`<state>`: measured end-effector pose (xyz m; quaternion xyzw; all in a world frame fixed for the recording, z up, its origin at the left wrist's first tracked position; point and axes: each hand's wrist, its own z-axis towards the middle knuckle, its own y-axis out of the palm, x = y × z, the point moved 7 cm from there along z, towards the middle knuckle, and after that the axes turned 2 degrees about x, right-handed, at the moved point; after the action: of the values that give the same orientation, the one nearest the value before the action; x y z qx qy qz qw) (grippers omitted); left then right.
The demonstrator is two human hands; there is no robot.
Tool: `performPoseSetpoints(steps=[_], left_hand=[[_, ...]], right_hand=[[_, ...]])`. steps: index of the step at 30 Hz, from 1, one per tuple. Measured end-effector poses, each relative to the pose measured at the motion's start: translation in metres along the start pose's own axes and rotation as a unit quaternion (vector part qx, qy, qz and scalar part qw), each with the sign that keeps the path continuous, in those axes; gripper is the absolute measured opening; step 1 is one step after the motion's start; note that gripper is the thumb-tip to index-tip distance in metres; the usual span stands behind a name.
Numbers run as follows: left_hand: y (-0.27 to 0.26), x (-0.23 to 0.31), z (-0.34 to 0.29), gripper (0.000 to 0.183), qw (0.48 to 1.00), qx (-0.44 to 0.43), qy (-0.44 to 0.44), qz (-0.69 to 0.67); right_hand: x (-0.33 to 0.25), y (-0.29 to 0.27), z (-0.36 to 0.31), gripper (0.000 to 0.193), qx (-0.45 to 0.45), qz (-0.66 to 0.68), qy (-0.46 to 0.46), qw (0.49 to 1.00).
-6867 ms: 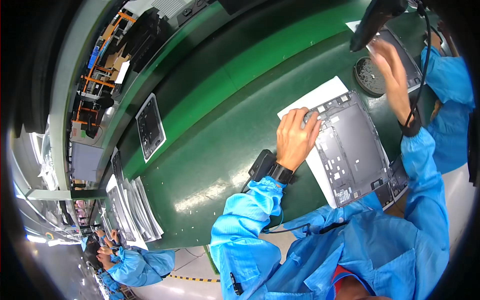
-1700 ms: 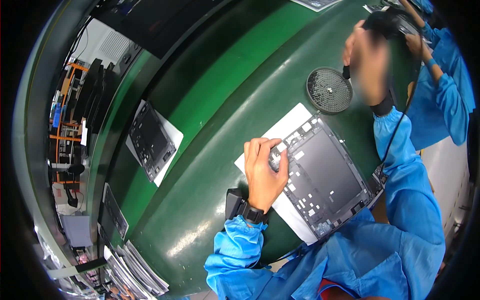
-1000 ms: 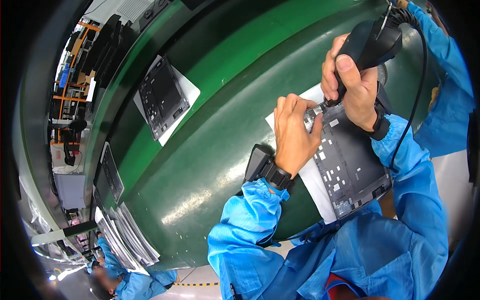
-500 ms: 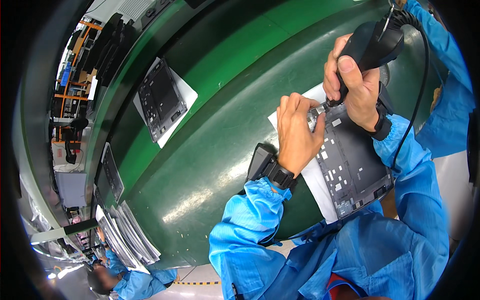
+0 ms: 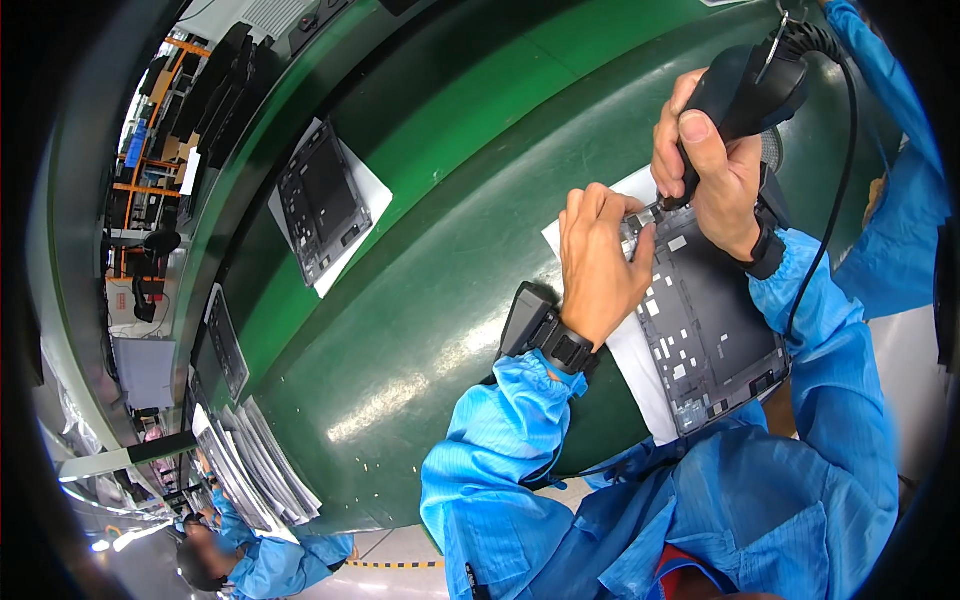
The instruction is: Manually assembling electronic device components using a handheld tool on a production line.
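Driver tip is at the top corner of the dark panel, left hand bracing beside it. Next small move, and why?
Probably press the black corded electric screwdriver straight down and run it at that corner. The right hand has its tip on the top edge of the dark grey flat panel, and the left hand has its fingertips pinning the panel right beside the tip. Whether a screw is seated there cannot be seen.

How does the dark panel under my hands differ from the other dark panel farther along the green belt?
The near panel has the left hand pressing its top corner and the right hand holding a black corded driver to it; the far panel lies untouched, with no hand near. The near panel reaches the belt's front edge, while the far panel sits mid-belt. Both are dark, rectangular and rest on white sheets.
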<state>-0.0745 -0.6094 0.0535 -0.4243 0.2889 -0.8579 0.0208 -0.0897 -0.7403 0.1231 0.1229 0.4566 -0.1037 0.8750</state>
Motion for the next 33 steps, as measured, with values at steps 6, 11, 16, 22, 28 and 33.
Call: performPoseSetpoints(steps=[6, 11, 16, 22, 28, 33], left_hand=[[0.0, 0.0002, -0.0006, 0.022, 1.0, 0.005, 0.001, -0.005], [-0.0011, 0.0011, -0.0008, 0.023, 1.0, 0.008, 0.004, -0.007], [-0.001, 0.0003, -0.0007, 0.022, 1.0, 0.011, 0.002, -0.011], [-0.0013, -0.0005, -0.001, 0.022, 1.0, 0.01, 0.001, -0.01], [-0.001, -0.0015, -0.0011, 0.022, 1.0, 0.013, 0.005, -0.011], [-0.0026, -0.0002, -0.0016, 0.023, 1.0, 0.012, 0.004, -0.01]], right_hand=[[0.0002, 0.0022, -0.0013, 0.026, 0.03, 0.04, 0.006, 0.999], [0.0018, 0.003, -0.0028, 0.025, 0.022, 0.041, 0.004, 0.999], [-0.0004, 0.0044, -0.0021, 0.024, 0.038, 0.041, 0.003, 0.998], [0.0053, 0.0044, -0.0038, 0.027, -0.009, 0.009, 0.007, 1.0], [0.0067, 0.0037, -0.0045, 0.024, -0.011, 0.014, 0.021, 1.0], [0.0039, 0.0082, -0.005, 0.024, 0.018, 0.058, 0.014, 0.998]])
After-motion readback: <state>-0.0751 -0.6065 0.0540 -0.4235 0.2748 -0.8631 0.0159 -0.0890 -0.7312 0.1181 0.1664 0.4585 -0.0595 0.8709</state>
